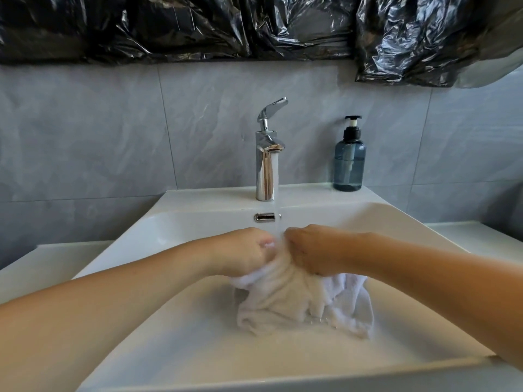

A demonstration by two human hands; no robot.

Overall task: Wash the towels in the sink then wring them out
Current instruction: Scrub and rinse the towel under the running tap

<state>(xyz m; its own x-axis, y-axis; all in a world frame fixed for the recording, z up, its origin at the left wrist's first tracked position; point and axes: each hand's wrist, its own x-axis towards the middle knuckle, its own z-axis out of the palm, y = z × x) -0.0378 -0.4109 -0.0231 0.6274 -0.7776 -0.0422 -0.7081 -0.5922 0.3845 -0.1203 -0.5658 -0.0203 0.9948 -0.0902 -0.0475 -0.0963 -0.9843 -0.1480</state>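
Observation:
A wet white towel (285, 301) hangs bunched over the white sink (175, 329), its lower folds drooping toward the basin floor. My left hand (243, 250) grips the towel's upper left part with curled fingers. My right hand (308, 247) grips the upper right part, close beside the left hand. Water runs from the chrome tap (266, 162) and lands on the towel between my two hands. The fingertips of both hands are hidden in the cloth.
A blue pump soap bottle (349, 162) stands on the sink's back ledge, right of the tap. An overflow slot (265, 217) sits in the back wall of the basin. Grey tiles and black plastic sheeting (254, 26) cover the wall behind.

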